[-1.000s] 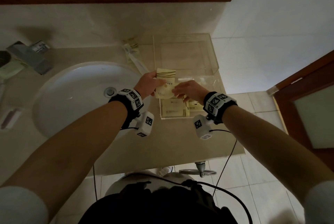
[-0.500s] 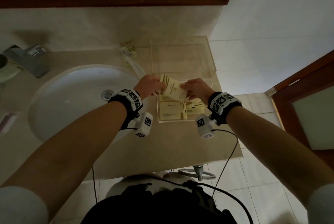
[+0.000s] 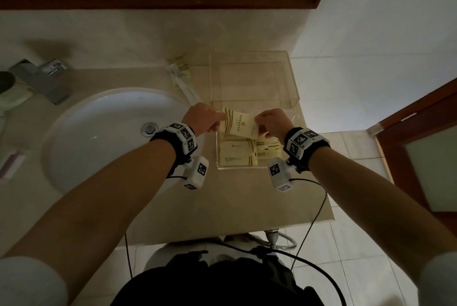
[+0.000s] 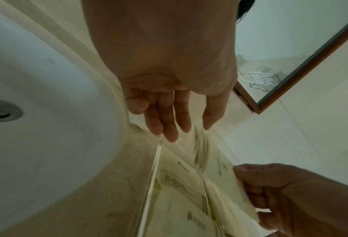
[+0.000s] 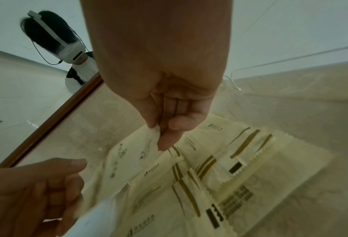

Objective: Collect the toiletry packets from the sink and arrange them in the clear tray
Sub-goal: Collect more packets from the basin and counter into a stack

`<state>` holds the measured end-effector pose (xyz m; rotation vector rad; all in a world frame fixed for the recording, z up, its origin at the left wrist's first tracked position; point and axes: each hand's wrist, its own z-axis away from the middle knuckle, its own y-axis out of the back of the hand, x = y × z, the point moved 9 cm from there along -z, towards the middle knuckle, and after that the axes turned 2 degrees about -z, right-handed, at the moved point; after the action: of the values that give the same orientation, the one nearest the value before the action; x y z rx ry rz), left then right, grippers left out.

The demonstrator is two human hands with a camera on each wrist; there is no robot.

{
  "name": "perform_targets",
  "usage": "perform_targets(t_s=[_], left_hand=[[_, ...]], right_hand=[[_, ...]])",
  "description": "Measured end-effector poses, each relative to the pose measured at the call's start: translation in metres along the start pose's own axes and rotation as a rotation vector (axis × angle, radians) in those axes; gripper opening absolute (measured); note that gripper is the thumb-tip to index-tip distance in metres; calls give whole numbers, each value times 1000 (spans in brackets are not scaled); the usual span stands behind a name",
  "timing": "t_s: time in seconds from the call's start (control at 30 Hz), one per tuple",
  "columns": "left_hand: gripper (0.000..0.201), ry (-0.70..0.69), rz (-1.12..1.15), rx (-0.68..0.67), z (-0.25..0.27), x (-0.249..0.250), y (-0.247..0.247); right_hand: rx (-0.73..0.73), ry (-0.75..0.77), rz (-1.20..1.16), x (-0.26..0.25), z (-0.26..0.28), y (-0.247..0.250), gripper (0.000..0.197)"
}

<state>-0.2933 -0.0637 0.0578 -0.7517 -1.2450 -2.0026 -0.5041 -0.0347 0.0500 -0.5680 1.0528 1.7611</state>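
Note:
A cream toiletry packet (image 3: 239,125) with gold stripes hangs crosswise just above the clear tray (image 3: 295,118). My left hand (image 3: 218,123) pinches its striped left end, and my right hand (image 3: 259,125) pinches its right end between thumb and fingers (image 5: 166,141). Several packets (image 3: 238,155) lie flat in the tray under it, also visible as packets (image 5: 215,173) in the right wrist view. Two more packets (image 3: 182,76) lie on the counter behind the white sink (image 3: 74,120). The sink bowl holds no packet that I can see.
A taller clear box (image 3: 252,76) stands right behind the tray, against the wall. A chrome faucet (image 3: 40,81) is at the back left and a pink item (image 3: 11,163) left of the sink. The counter's right edge (image 3: 321,177) runs close to the tray.
The packet has turned from upright to lying crosswise between both hands and has come lower, over the packets in the tray. Both hands keep their hold.

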Motion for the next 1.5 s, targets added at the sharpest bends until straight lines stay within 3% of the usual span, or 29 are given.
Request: perform_targets(t_s=[0.27, 0.57, 0.7, 0.9, 1.0, 1.17, 1.5], left_hand=[[44, 60, -86, 77, 2, -16, 18], [42, 114, -78, 74, 3, -35, 24], [40, 120, -73, 81, 4, -34, 24], [28, 75, -54, 232, 15, -29, 35], [37, 38, 22, 249, 22, -29, 40], [49, -28, 74, 293, 37, -37, 62], [51, -24, 96, 385, 81, -98, 155]], right_hand=[[9, 13, 102, -1, -6, -8, 16], [93, -109, -115, 18, -14, -13, 22], [119, -106, -79, 20, -13, -11, 23], [120, 26, -29, 2, -4, -12, 27], [114, 125, -14, -21, 2, -18, 29], [76, 246, -13, -61, 14, -45, 41], [-18, 292, 48, -124, 27, -158, 59]])
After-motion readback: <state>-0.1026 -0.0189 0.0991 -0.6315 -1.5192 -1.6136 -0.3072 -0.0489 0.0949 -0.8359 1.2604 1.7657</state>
